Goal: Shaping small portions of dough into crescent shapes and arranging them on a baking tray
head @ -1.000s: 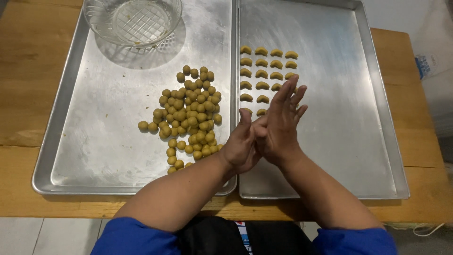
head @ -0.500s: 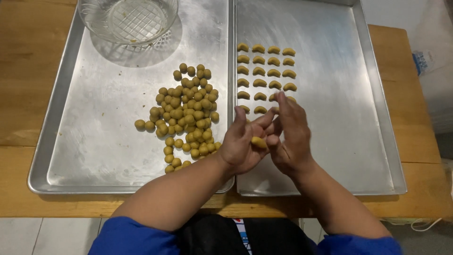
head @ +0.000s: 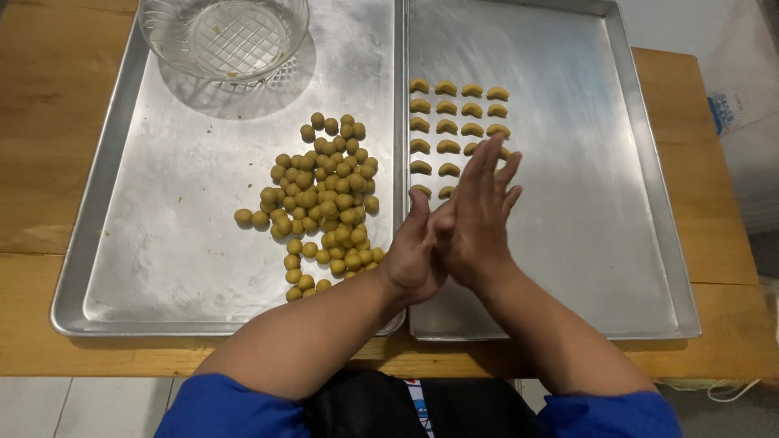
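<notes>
Left hand (head: pixel 415 258) and right hand (head: pixel 479 215) pressed palm to palm, fingers straight; anything between them is hidden. Under them: right tray (head: pixel 584 243). Left: dough balls (head: pixel 324 203). Beyond fingertips: crescents (head: pixel 454 122).

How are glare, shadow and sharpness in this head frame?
Head view: soft, even light; mild sheen but no blown-out glare on the left steel baking tray; the clear glass bowl casts a faint shadow; the heap of small yellow-green dough balls is sharp; pressed-together left hand and right hand barely blurred.
</notes>
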